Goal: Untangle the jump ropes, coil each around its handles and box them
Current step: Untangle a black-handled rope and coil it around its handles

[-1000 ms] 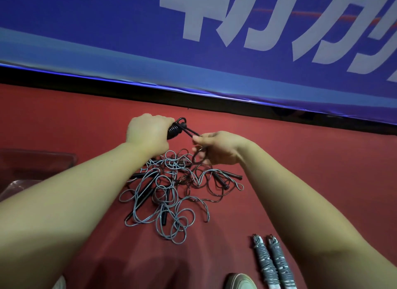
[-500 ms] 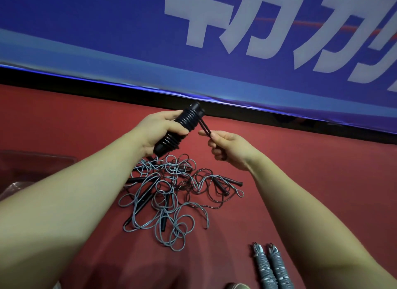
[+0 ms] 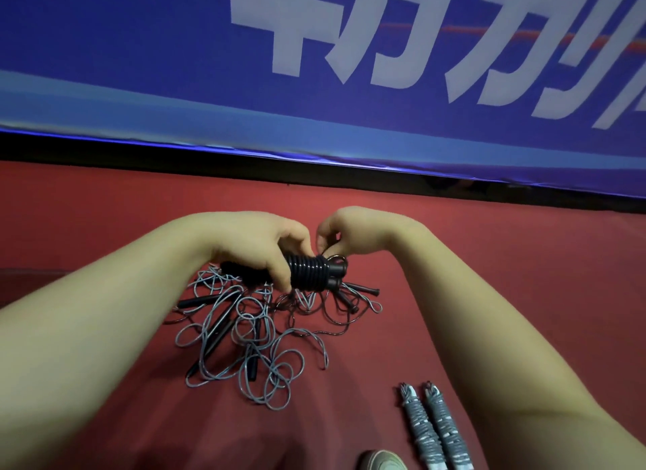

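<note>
Black jump rope [image 3: 309, 272] up in both hands, held just above the pile in mid-scene, and it's nearly a finished bundle: cord wound in tight rings round two handles lying side by side. Left hand [image 3: 269, 246] is clamped round the handles just left of the coil, fingers and thumb wrapped right round. Right hand [image 3: 344, 232] is in close at the right end, fingertips pinching the last little loop of cord by the handle caps.

By my reading this is the coiling step at its finish. The tail wants tucking under a turn so the rings don't spring loose. That calls for a firm hold from the left while the right threads the end, and then the bundle can go down.

Directly below, on the red floor [image 3: 489, 260], sits the tangle [image 3: 244, 333], grey cords looped over one another with several black handles poking out. Plenty left to sort. Near right, a grey rope [image 3: 428, 427] lies done, wound round its pair of handles, well apart from the heap. A shoe tip [image 3: 382, 461] peeks in at the near edge beside it. On the far side, a blue banner [image 3: 314, 50] with big white lettering runs across.

The box? A dim shape at the left edge might be it, too dark to say. Nothing blocks the hands. The worry is loose cords underneath snagging the bundle.
</note>
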Demonstrator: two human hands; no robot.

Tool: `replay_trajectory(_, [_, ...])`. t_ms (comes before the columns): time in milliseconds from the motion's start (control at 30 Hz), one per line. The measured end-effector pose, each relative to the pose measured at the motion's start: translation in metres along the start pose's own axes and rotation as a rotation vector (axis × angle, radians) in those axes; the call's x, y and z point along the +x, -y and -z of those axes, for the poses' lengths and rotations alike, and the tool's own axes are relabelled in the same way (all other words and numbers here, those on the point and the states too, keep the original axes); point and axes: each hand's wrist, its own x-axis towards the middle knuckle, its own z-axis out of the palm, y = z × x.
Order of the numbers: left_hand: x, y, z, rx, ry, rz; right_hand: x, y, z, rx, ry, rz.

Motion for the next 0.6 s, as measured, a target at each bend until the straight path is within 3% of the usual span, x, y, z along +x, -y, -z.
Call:
replay_trajectory(233, [0.019, -0.005, -0.018, 0.184, -0.138, 0.211, 0.005, 0.024, 0.008, 0.073, -0.132, -0.042])
replay_trajectory(400, [0.017, 0.012, -0.01, -0.196, -0.325, 0.288, 0.0, 0.03, 0.005, 0.194, -0.319, 0.028])
replay_trajectory(467, [0.015, 0.014, -0.004, -0.297, -0.409, 0.225, 0.0, 0.025, -0.002, 0.469, -0.432, 0.025])
replay_trajectory(600, [0.017, 0.006, 0.003, -0.255, -0.64, 0.12, 0.003, 0.017, -0.011, 1.4, -0.539, -0.007])
